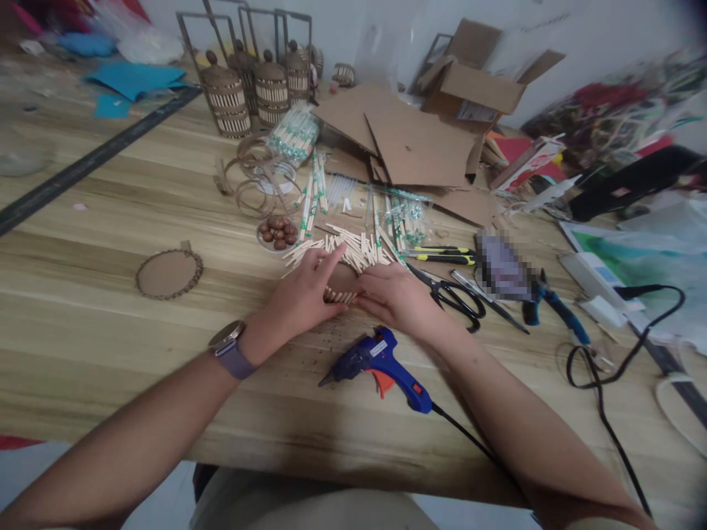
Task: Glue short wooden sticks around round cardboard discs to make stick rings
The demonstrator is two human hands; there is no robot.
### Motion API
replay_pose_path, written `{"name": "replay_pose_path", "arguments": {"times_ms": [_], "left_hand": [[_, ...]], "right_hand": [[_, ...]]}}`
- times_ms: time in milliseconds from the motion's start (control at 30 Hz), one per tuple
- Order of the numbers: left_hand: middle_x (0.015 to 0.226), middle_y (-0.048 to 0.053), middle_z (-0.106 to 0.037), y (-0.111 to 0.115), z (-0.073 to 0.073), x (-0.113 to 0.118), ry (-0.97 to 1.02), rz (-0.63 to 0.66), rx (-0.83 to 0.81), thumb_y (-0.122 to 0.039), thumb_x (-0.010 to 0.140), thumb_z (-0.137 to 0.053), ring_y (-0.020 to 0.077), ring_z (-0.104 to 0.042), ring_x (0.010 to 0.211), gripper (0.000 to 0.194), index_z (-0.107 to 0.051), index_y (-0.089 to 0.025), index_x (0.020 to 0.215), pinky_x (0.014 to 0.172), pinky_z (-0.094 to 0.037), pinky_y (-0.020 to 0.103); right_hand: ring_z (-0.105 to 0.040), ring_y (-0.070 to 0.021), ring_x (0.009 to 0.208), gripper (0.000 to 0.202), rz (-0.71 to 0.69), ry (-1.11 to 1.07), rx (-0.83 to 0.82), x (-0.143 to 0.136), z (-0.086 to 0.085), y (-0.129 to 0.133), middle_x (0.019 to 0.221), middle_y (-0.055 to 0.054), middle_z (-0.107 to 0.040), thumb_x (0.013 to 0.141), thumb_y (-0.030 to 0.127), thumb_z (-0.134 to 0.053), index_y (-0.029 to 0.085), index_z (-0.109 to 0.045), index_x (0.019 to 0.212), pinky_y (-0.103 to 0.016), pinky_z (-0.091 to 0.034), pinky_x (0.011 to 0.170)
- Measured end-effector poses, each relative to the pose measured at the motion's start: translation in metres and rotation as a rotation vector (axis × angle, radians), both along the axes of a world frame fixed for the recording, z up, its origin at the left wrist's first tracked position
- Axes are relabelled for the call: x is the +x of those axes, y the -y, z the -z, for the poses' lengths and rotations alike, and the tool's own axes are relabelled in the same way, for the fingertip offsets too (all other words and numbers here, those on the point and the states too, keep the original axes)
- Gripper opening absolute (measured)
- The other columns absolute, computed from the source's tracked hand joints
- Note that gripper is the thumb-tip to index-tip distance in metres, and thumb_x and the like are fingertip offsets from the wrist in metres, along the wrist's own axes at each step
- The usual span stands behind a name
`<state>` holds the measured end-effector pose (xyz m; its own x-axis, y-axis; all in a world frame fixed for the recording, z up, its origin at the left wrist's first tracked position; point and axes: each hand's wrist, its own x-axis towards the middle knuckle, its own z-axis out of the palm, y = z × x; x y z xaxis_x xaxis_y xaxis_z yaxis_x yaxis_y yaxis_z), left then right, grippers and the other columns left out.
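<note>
Between my two hands is a round cardboard piece (pixel 343 277) with short wooden sticks along its near edge, partly hidden by my fingers. My left hand (pixel 306 294) grips it from the left, thumb at the near rim and index finger stretched past it. On the right side, the fingers of my right hand (pixel 392 294) are pinched at its edge. A pile of cut wooden sticks (pixel 353 249) lies just beyond. Nearer to me rests a blue hot glue gun (pixel 381 361) on its side, nozzle pointing left.
A second cardboard disc (pixel 169 274) with a braided rim lies left. Brown beads (pixel 278 232) fill a small dish. Scissors (pixel 456 298), a yellow-black cutter (pixel 445 255) and pliers (pixel 557 305) lie right. Lidded stick-sided baskets (pixel 224 99) and cardboard sheets (pixel 420 143) stand behind.
</note>
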<state>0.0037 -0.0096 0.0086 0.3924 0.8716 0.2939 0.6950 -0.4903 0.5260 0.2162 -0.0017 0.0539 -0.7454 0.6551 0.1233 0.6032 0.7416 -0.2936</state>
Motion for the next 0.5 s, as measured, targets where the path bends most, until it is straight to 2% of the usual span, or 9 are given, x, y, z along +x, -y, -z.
{"name": "replay_pose_path", "arguments": {"times_ms": [167,233,300,400,433,500], "left_hand": [[0.139,0.012,-0.047,-0.002,0.002,-0.003,-0.007,0.02,-0.007,-0.029,0.072,-0.088,0.0312,-0.056,0.125,0.107,-0.023,-0.032,0.156,0.097,-0.055,0.045],[0.141,0.012,-0.046,-0.002,0.001,-0.005,-0.004,0.04,-0.028,-0.028,0.073,-0.087,0.0314,-0.054,0.128,0.106,-0.023,-0.032,0.156,0.099,-0.054,0.046],[0.144,0.013,-0.044,-0.003,0.0,-0.007,0.008,0.063,-0.056,-0.024,0.074,-0.086,0.0319,-0.05,0.134,0.104,-0.023,-0.03,0.156,0.104,-0.051,0.047],[0.149,0.015,-0.039,-0.004,0.001,-0.009,0.028,0.097,-0.075,-0.021,0.075,-0.085,0.0332,-0.042,0.142,0.102,-0.024,-0.027,0.156,0.11,-0.047,0.049],[0.151,0.016,-0.037,-0.005,0.002,-0.009,0.037,0.105,-0.073,-0.021,0.074,-0.085,0.0335,-0.039,0.144,0.103,-0.023,-0.028,0.156,0.111,-0.046,0.05],[0.153,0.015,-0.036,-0.007,0.005,-0.011,0.055,0.112,-0.057,-0.021,0.073,-0.086,0.0339,-0.037,0.146,0.105,-0.023,-0.031,0.156,0.114,-0.043,0.052]], "right_hand": [[-0.059,-0.0228,0.085,0.014,0.058,-0.017,-0.042,-0.002,-0.003,0.002,0.09,-0.009,-0.067,0.097,0.025,-0.057,0.016,-0.068,0.101,-0.031,-0.038,0.073],[-0.06,-0.022,0.084,0.013,0.149,-0.038,-0.066,0.001,-0.014,0.006,0.093,-0.009,-0.067,0.094,0.024,-0.062,0.016,-0.066,0.104,-0.03,-0.04,0.073],[-0.058,-0.0197,0.077,0.007,0.252,-0.039,-0.101,0.008,-0.029,0.015,0.085,-0.006,-0.065,0.093,0.025,-0.064,0.018,-0.064,0.092,-0.028,-0.04,0.069],[-0.053,-0.0165,0.062,0.025,0.321,0.092,-0.3,0.022,-0.046,0.04,0.068,-0.001,-0.06,0.093,0.033,-0.065,0.021,-0.057,0.073,-0.027,-0.033,0.058],[-0.052,-0.0162,0.059,0.024,0.328,0.147,-0.391,0.025,-0.048,0.05,0.067,0.0,-0.06,0.091,0.034,-0.068,0.021,-0.057,0.074,-0.027,-0.032,0.055],[-0.055,-0.017,0.062,0.024,0.356,0.196,-0.471,0.029,-0.042,0.071,0.073,0.0,-0.063,0.081,0.031,-0.078,0.022,-0.056,0.079,-0.026,-0.032,0.055]]}}
